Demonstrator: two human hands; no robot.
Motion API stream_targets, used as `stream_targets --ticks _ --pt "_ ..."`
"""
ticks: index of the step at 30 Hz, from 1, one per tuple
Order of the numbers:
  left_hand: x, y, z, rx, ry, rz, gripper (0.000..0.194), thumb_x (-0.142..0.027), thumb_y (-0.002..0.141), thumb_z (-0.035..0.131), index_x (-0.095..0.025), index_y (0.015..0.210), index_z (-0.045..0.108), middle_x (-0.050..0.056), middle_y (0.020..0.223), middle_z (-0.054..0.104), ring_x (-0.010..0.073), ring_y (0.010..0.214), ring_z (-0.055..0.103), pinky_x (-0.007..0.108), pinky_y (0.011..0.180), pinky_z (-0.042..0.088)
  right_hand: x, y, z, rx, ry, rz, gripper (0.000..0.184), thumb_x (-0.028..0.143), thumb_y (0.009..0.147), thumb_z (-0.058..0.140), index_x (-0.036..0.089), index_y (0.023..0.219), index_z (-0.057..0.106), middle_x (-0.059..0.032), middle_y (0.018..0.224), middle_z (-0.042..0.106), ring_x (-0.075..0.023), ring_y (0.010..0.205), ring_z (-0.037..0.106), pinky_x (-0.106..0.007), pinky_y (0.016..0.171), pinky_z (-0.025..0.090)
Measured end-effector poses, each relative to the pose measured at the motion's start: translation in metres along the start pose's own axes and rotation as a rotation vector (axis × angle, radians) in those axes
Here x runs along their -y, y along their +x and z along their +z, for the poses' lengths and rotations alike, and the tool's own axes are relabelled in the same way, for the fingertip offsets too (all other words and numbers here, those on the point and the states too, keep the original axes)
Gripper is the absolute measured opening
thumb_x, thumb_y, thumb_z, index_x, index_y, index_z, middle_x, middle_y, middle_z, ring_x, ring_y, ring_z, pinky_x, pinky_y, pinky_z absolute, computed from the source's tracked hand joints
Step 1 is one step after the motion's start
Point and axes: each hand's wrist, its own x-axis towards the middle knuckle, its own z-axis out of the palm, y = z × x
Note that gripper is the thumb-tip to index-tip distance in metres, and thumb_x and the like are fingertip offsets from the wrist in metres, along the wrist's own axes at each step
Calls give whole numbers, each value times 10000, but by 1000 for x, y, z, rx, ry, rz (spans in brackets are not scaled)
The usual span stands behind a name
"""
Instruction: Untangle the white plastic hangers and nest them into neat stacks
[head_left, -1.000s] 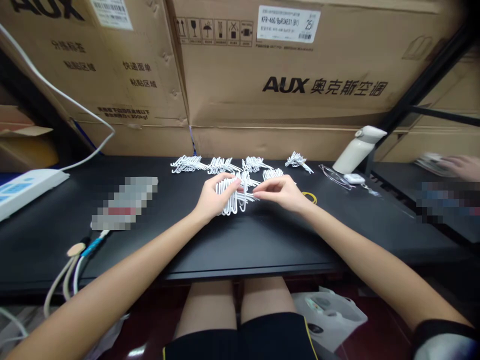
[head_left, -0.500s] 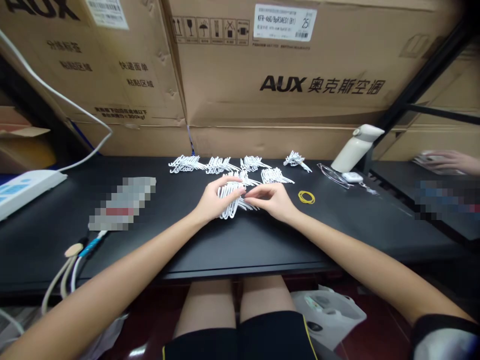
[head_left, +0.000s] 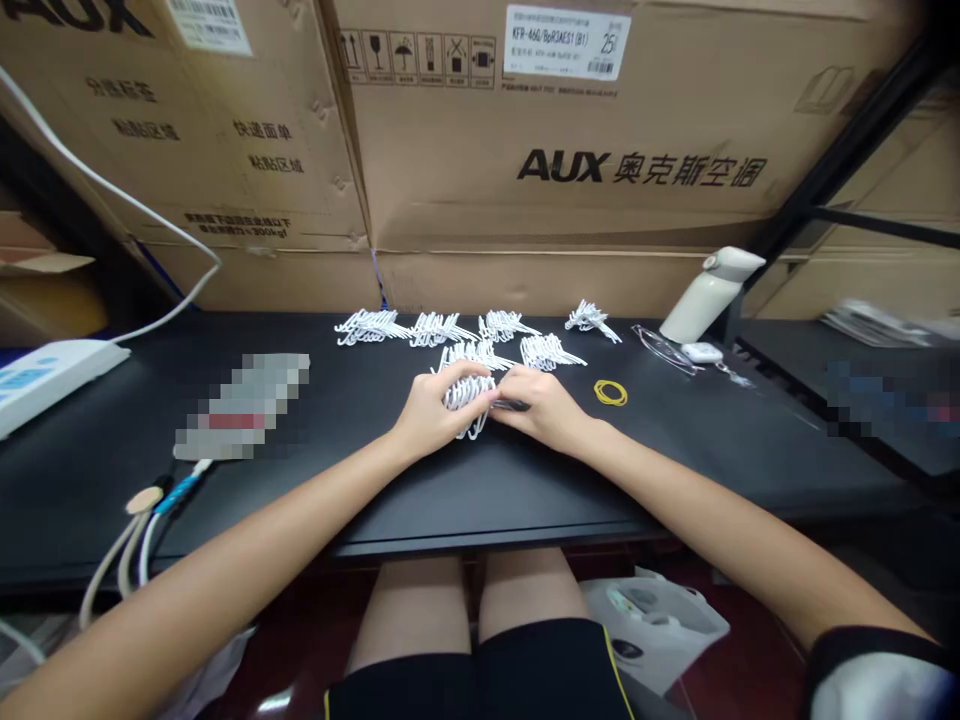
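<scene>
A bundle of white hooks [head_left: 468,395], with curved ends toward the left, is held between my two hands just above the table. My left hand [head_left: 431,415] is closed round the curved side, its thumb in front and fingers behind. At the other side, my right hand [head_left: 551,408] pinches the straight ends, which its fingers mostly hide. Just behind my hands lies a pile of the same hooks [head_left: 474,353], with another pile [head_left: 547,352] to its right. Several more piles line the back, among them a left one [head_left: 369,327] and a smaller one [head_left: 591,320].
Yellow rubber bands [head_left: 610,392] lie right of my hands. Farther right are glasses [head_left: 664,350], a white case [head_left: 702,353] and a cream bottle [head_left: 701,305]. A blurred device [head_left: 247,400] with cables and a power strip [head_left: 52,375] sit left. Cardboard boxes [head_left: 562,210] stand behind the black table [head_left: 450,500].
My right hand has closed in round the straight ends of the hooks, and the bundle is turned slightly. Another person's hand at the far right is gone from the pile of papers or bags.
</scene>
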Motion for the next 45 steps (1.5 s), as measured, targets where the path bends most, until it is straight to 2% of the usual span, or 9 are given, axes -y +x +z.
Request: stream_targets --ticks 3,10,16,20,27,31,35,38,45 --pt "3 4 -4 114 -27 -34 336 -421 764 658 -170 984 633 48 993 686 202 947 633 294 895 449 -1 -1 1 5 -7 32 146 218 833 592 172 694 603 -26 622 585 -160 651 488 -256 586 382" --pt "13 12 -23 369 -74 -155 894 -429 605 781 -183 1375 399 95 1173 621 221 941 616 325 861 469 3 2 -2 55 156 139 94 151 786 617 153 692 610 33 558 513 -83 501 420 -202 529 344" --pt "18 9 -16 466 -130 -219 413 -430 664 727 -114 923 669 42 778 678 182 711 614 265 674 480 1 0 0 37 142 80 61 161 807 589 157 778 643 10 615 537 -98 531 452 -214 545 374" --pt "16 6 -9 403 -116 -182 290 -335 710 678 -115 899 669 12 733 657 142 634 573 232 614 450 1 1 -3 49 125 99 66 178 803 596 152 760 638 -20 700 546 -107 556 467 -234 554 405" --pt "16 12 -7 367 23 -100 301 -334 734 632 -132 950 689 24 796 694 181 725 613 267 719 469 12 5 -37 303 103 187 182 231 837 575 139 966 664 -82 893 614 -128 645 558 -268 625 476" --pt "18 11 -7 280 58 -113 495 -364 724 638 -143 1167 623 64 954 712 238 909 639 326 862 463 -8 -20 -76 196 -35 391 217 318 841 561 161 934 678 -64 834 672 -152 657 591 -275 623 469" --pt "17 8 -7 280 63 -152 492 -396 727 635 -139 1147 626 73 902 722 258 925 649 347 868 472 -49 -59 -109 135 -222 720 231 371 791 591 162 826 681 -66 804 700 -158 596 588 -279 583 449" --pt "16 6 -9 290 91 -150 526 -418 746 620 -129 1184 594 71 889 718 260 932 648 352 879 467 -71 -81 -116 192 -151 821 262 405 755 617 161 824 682 -69 798 708 -159 580 596 -269 550 440" --pt "13 4 -13 338 60 -132 491 -415 756 619 -150 1169 600 44 890 709 238 915 647 307 872 461 -80 -89 -106 66 19 915 288 431 700 663 144 727 666 -67 637 675 -159 518 597 -270 502 470"
